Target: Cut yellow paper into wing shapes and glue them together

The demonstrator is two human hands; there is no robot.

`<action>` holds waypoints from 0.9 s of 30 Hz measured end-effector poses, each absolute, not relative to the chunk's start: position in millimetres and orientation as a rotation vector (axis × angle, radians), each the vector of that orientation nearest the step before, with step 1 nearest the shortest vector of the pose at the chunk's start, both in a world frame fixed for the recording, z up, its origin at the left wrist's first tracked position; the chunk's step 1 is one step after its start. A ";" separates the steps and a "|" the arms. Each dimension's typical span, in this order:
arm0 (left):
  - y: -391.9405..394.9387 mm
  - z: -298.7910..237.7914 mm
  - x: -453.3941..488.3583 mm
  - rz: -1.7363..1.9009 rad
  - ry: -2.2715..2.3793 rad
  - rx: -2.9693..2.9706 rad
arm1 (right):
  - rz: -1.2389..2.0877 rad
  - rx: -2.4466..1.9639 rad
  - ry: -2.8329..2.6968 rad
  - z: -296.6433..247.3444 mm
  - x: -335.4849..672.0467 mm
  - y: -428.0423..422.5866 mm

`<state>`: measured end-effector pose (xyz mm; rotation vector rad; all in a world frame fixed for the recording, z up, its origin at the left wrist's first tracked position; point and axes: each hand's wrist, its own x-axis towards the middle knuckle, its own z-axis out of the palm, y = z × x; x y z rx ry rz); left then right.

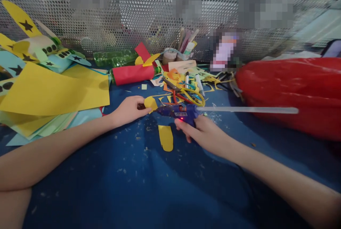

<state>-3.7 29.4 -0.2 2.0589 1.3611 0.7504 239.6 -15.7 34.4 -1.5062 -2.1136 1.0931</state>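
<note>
My right hand (202,129) grips a blue hot glue gun (183,112) with its red light lit. A long clear glue stick (247,109) juts from the gun's back end. Pinched in my left hand (129,110) is a small yellow paper piece (150,103) with a rounded end. The gun's nozzle meets the paper's lower edge, close to my left fingertips. Another yellow paper strip (166,138), rounded at one end, lies flat on the blue table just below the gun. Behind my hands rests a bottle wrapped in red paper (133,75) with yellow pieces on top.
Yellow paper sheets (58,90) and paper-covered plane models (39,49) crowd the left. Scissors (191,97), markers (199,85) and paper scraps lie beyond the gun. Green bottles (114,58) stand against the perforated metal screen (149,12). A big red bag-like object (290,94) fills the right.
</note>
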 end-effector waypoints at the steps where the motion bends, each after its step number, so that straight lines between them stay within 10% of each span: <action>1: 29.7 -0.4 -3.8 0.751 1.357 2.060 | 1.093 -1.504 -2.111 34.3 238.1 -15.1; 27: 29.8 4.8 -3.1 0.695 1.337 2.097 | 1.167 -1.575 -2.208 56.1 222.9 -13.7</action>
